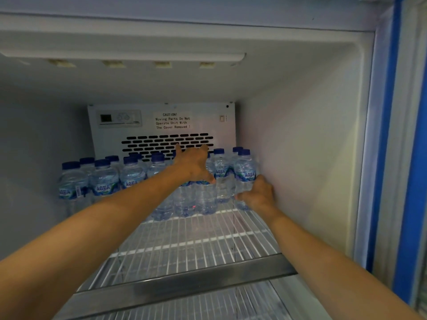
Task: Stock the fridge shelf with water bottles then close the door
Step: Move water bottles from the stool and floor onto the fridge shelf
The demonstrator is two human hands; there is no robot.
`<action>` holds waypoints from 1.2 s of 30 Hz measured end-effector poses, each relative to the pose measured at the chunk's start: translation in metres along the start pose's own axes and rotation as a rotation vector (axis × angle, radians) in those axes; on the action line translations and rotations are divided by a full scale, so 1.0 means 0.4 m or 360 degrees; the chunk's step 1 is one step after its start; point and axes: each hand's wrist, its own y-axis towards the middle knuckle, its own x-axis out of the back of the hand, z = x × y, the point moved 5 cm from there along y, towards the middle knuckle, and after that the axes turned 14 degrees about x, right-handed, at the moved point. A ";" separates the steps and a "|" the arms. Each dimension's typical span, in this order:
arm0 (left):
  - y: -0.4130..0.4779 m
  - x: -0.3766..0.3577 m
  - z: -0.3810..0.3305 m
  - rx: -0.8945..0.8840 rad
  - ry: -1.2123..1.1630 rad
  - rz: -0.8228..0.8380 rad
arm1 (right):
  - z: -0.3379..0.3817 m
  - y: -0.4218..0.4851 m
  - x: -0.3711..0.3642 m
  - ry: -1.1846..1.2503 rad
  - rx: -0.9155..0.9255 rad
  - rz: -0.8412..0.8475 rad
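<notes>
Several small clear water bottles (pixel 104 181) with blue caps and blue labels stand in rows at the back of the white wire shelf (pixel 196 245) inside the fridge. My left hand (pixel 193 166) reaches far in and lies with fingers spread over the tops of the middle bottles, hiding their caps. My right hand (pixel 260 195) grips the lower part of the rightmost bottle (pixel 245 175), which stands upright on the shelf close to the right wall.
A vented back panel (pixel 166 144) with a caution label rises behind the bottles. The front half of the shelf is bare wire, edged by a metal rail (pixel 184 282). The fridge's blue-trimmed frame (pixel 390 135) runs down the right, and another wire shelf lies below.
</notes>
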 end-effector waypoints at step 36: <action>-0.543 -0.046 0.263 0.0023 -0.0625 0.0060 | 0.231 -0.309 -0.027 -0.0458 -0.0037 0.0741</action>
